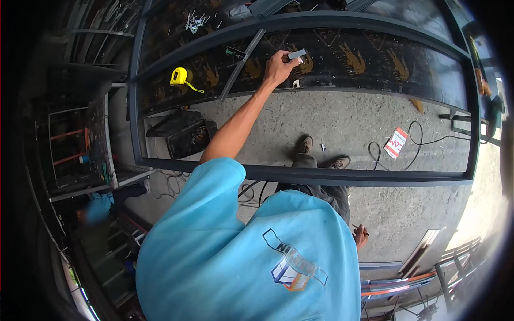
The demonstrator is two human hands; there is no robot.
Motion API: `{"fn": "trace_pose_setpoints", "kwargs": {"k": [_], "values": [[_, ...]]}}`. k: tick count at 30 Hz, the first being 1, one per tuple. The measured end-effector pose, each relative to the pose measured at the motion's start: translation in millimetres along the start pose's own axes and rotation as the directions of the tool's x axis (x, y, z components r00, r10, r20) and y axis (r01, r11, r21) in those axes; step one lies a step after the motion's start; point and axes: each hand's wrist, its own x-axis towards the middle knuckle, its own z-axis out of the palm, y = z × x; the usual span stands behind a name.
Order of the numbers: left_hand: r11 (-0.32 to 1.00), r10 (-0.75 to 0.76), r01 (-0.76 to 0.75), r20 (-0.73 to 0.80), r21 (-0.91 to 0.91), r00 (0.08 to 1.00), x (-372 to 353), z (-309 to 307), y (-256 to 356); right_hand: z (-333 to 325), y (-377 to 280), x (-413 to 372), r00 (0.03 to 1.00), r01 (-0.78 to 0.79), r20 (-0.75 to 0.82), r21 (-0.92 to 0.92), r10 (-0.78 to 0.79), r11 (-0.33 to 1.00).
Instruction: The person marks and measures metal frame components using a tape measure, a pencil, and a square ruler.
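Observation:
My left hand (pixel 279 69) reaches over the black printed board (pixel 326 64), its fingers closed on a small grey metal piece (pixel 297 54). A dark metal bar (pixel 242 67) slants across the board to the left of that hand. Low at my right side, my right hand (pixel 361 236) is closed around a thin dark stick-like object (pixel 354 228), too small to name. A large dark grey metal frame (pixel 348 175) surrounds the board and part of the floor in front of me.
A yellow tape measure (pixel 179 76) and a pile of screws (pixel 196 22) lie on the board. Cables (pixel 415 140) and a red-and-white packet (pixel 396 143) are on the concrete floor. Metal racks (pixel 110 144) stand at the left; a black case (pixel 188 138) sits below the board.

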Motion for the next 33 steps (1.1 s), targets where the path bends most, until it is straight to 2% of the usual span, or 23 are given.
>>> {"fn": "trace_pose_setpoints", "kwargs": {"k": [2, 3, 5, 7, 8, 9, 10, 11, 12, 13, 14, 16, 18, 20, 22, 23, 24, 26, 27, 28, 30, 31, 33], "values": [[0.991, 0.051, -0.080, -0.245, -0.109, 0.968, 6.3, -3.3, 0.5, -7.9, -2.4, 10.8, 0.998, 0.038, 0.051, -0.101, -0.033, 0.994], [0.990, 0.044, -0.078, -0.265, -0.119, 0.963, 8.1, -13.9, 0.6, -8.4, -0.2, 13.8, 0.999, 0.034, 0.021, -0.071, -0.032, 0.997], [0.984, 0.176, -0.161, -0.421, 0.072, 0.890, 2.2, -48.3, -2.9, -0.3, -18.9, 29.4, 0.994, 0.090, 0.069, -0.104, -0.084, 0.990], [0.971, 0.182, -0.061, -0.555, 0.229, 0.812, 8.9, -99.2, -38.7, 20.3, -35.1, 38.1, 0.979, 0.153, 0.154, -0.133, -0.132, 0.979], [0.972, 0.097, 0.055, -0.601, 0.229, 0.793, 12.8, -132.7, -57.1, 29.4, -40.5, 37.1, 0.973, 0.174, 0.177, -0.136, -0.149, 0.975], [0.921, 0.141, 0.165, -0.696, 0.353, 0.704, 20.8, -165.9, -87.8, 33.5, -41.8, 30.1, 0.972, 0.181, 0.178, -0.136, -0.155, 0.974], [0.864, 0.150, 0.260, -0.712, 0.432, 0.686, 27.2, -203.0, -123.8, 30.3, -37.0, 15.7, 0.977, 0.171, 0.149, -0.131, -0.151, 0.977], [0.767, 0.054, 0.406, -0.680, 0.497, 0.731, 32.4, -239.6, -157.2, 17.0, -26.1, -7.1, 0.988, 0.142, 0.078, -0.119, -0.133, 0.983], [0.728, -0.084, 0.531, -0.713, 0.433, 0.696, 27.6, -262.3, -178.1, -11.0, -8.4, -44.2, 0.995, 0.090, -0.028, -0.115, -0.094, 0.989], [0.679, -0.264, 0.625, -0.665, 0.386, 0.698, 25.0, -286.4, -197.8, -1.6, -37.8, -66.2, 0.987, 0.097, -0.114, -0.155, -0.115, 0.983], [0.682, -0.204, 0.494, -0.508, 0.540, 0.837, 45.7, -323.0, -272.7, -8.7, -21.6, -56.8, 0.971, 0.108, -0.194, -0.157, -0.138, 0.982], [0.604, -0.350, 0.549, -0.427, 0.577, 0.834, 45.8, -323.4, -247.1, -15.4, -35.0, -58.9, 0.952, 0.190, -0.220, -0.117, -0.212, 0.975], [0.572, -0.259, 0.444, -0.362, 0.689, 0.895, 47.6, -324.1, -271.2, -7.0, -66.1, -64.3, 0.947, 0.151, -0.265, -0.125, -0.179, 0.981], [0.548, -0.237, 0.472, -0.414, 0.690, 0.879, 46.4, -325.5, -311.7, 4.5, -97.2, -70.3, 0.960, 0.189, -0.201, -0.061, -0.198, 0.980], [0.684, -0.047, 0.554, -0.728, 0.475, 0.683, 32.7, -325.4, -322.3, 15.2, -125.2, -71.6, 0.983, 0.156, -0.103, 0.024, -0.153, 0.987], [0.881, -0.188, 0.433, -0.698, 0.191, 0.691, 15.8, -322.5, -299.5, 19.1, -140.7, -79.3, 0.983, 0.157, -0.105, 0.033, -0.153, 0.987], [0.949, -0.306, 0.285, -0.622, -0.137, 0.721, -9.9, -312.7, -264.2, 23.9, -159.5, -88.0, 0.976, 0.219, -0.025, 0.060, -0.218, 0.974], [0.939, -0.306, 0.166, -0.509, -0.302, 0.805, -62.8, -291.0, -184.3, 36.7, -200.6, -109.1, 0.959, 0.276, 0.044, 0.098, -0.282, 0.956], [0.874, -0.301, 0.103, -0.361, -0.475, 0.883, -90.9, -280.3, -152.9, 46.2, -222.7, -122.9, 0.944, 0.279, 0.151, 0.100, -0.292, 0.955], [0.768, -0.258, 0.066, -0.214, -0.637, 0.942, -118.0, -265.2, -121.2, 56.9, -239.9, -135.9, 0.917, 0.286, 0.258, 0.102, -0.303, 0.953], [0.441, -0.062, 0.249, 0.247, -0.862, 0.967, -172.3, -204.7, -42.3, 84.7, -265.7, -152.3, 0.832, 0.357, 0.404, 0.137, -0.381, 0.924], [0.221, 0.153, 0.454, 0.490, -0.863, 0.858, -190.1, -171.3, -18.5, 100.7, -277.1, -157.1, 0.779, 0.350, 0.503, 0.148, -0.375, 0.925], [-0.048, 0.290, 0.747, 0.706, -0.664, 0.646, -223.7, -98.5, 20.1, 130.2, -289.4, -160.1, 0.651, 0.362, 0.678, 0.118, -0.341, 0.925]]}}
